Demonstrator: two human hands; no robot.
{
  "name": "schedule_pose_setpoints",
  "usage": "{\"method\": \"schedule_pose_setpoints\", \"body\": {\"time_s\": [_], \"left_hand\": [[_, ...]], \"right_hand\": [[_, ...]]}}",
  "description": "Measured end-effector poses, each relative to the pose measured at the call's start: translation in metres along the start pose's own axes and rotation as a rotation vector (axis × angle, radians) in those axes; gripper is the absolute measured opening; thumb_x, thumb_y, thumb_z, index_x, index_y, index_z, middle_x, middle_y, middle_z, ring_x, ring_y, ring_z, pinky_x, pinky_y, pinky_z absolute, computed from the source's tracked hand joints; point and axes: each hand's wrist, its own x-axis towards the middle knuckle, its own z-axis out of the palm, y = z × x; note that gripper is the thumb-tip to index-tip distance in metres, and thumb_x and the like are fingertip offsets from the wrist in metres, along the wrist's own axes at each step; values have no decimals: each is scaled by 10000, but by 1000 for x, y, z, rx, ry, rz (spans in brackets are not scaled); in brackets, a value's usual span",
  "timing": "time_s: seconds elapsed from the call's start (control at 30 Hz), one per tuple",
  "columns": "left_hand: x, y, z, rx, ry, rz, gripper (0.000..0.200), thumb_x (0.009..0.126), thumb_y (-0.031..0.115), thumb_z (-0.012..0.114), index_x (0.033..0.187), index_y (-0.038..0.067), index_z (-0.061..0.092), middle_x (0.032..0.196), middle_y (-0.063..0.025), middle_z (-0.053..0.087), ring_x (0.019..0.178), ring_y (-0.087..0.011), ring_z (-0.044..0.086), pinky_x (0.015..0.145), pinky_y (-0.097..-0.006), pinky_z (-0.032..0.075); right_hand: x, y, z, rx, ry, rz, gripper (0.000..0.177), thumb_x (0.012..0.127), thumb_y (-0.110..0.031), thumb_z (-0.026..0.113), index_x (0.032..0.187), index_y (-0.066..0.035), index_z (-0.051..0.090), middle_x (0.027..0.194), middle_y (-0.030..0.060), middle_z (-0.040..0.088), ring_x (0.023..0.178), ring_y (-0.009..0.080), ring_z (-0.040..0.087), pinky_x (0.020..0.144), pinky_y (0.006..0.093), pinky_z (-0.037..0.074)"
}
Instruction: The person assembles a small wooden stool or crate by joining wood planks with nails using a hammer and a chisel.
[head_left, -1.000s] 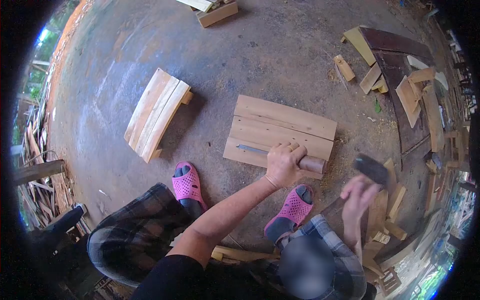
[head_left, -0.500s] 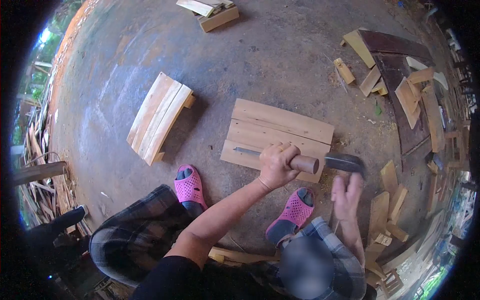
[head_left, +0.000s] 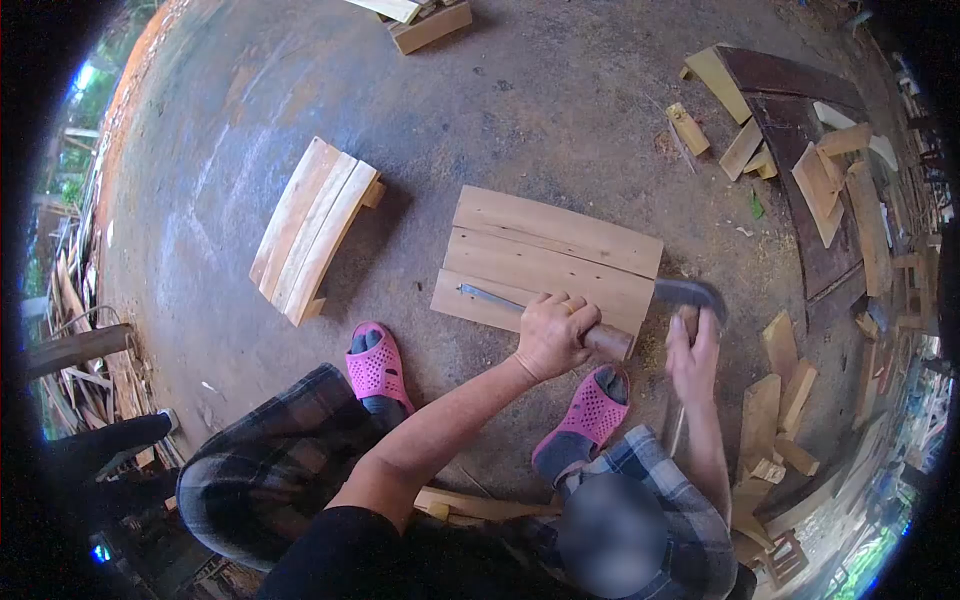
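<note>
My left hand [head_left: 555,335] is wrapped round the wooden handle of a chisel [head_left: 490,298]. The chisel's metal blade points left, with its tip over the near board of a slatted wooden piece [head_left: 550,257] on the floor. At the right, my right hand [head_left: 693,362] grips a hammer [head_left: 688,294] whose dark head is beside the right edge of the slatted piece. The hammer's head is a little apart from the chisel's handle end.
A second slatted piece [head_left: 314,232] stands on the concrete floor at the left. Wood offcuts [head_left: 760,420] lie at the right, near a dark panel [head_left: 800,190]. More boards [head_left: 432,27] are at the top. Pink sandals [head_left: 376,368] are on my feet.
The chisel's handle end has tilted slightly downward in view. The hammer and my right hand have shifted slightly, and the hammer's head is a little higher in view.
</note>
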Motion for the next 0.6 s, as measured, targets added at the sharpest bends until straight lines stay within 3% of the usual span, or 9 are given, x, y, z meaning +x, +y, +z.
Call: {"method": "schedule_pose_setpoints", "body": {"time_s": [0.13, 0.3, 0.37, 0.43, 0.5, 0.53, 0.57, 0.6], "left_hand": [[-2, 2, -4, -1, -31, 35, 313, 557, 258, 769, 797, 160, 594, 753, -15, 575, 735, -249, 583, 648, -388, 444], [-2, 6, -18, -33, 30, 8, 323, 552, 229, 761, 809, 152, 581, 767, -25, 574, 750, -259, 577, 659, -394, 437], [-3, 3, -30, -76, 47, 10, 320, 569, 205, 749, 832, 148, 577, 767, -42, 567, 761, -269, 575, 670, -402, 432], [-5, -5, -47, -75, 239, -24, 292, 606, 120, 753, 838, 110, 576, 770, -57, 566, 732, -258, 566, 664, -395, 439], [-5, -26, -61, -425, 447, -289, 245, 655, 30, 746, 816, 69, 566, 748, -51, 547, 718, -204, 547, 666, -356, 440], [6, -38, -73, -386, 643, -232, 212, 726, 2, 752, 794, 55, 558, 742, -4, 533, 700, -121, 510, 652, -287, 427], [17, -52, -81, -518, 877, -300, 200, 772, 21, 756, 774, 71, 562, 735, 26, 526, 668, -80, 486, 630, -239, 410], [23, -66, -97, -378, 910, -294, 196, 796, 60, 755, 833, 75, 563, 750, 20, 554, 695, -85, 525, 638, -241, 440]], "right_hand": [[65, -10, 3, -100, 21, -169, 460, 957, -322, 542, 1262, 17, 488, 1172, 281, 573, 1087, 420, 568, 912, 438, 444], [120, -8, 31, -38, -103, -257, 471, 964, -339, 516, 1275, 13, 481, 1215, 281, 557, 1122, 435, 546, 945, 443, 432], [120, 3, 46, -326, -145, -281, 440, 966, -328, 493, 1258, 2, 500, 1184, 270, 578, 1098, 440, 552, 935, 455, 435], [109, 8, 49, -249, -122, -375, 419, 958, -329, 486, 1224, -7, 527, 1125, 269, 604, 1062, 441, 566, 906, 463, 449], [81, 5, 44, -209, -147, -275, 487, 931, -342, 548, 1250, 24, 508, 1105, 295, 604, 1053, 445, 575, 898, 460, 460], [65, -4, 37, -292, -203, -158, 489, 911, -324, 583, 1253, 17, 503, 1141, 288, 589, 1076, 439, 564, 905, 470, 452], [52, 5, 37, -297, -200, -154, 489, 911, -324, 583, 1253, 17, 503, 1141, 288, 589, 1076, 439, 564, 905, 470, 452], [38, 19, 42, -307, -126, -197, 490, 899, -302, 604, 1262, 10, 496, 1168, 282, 573, 1096, 442, 546, 919, 470, 444]]}}
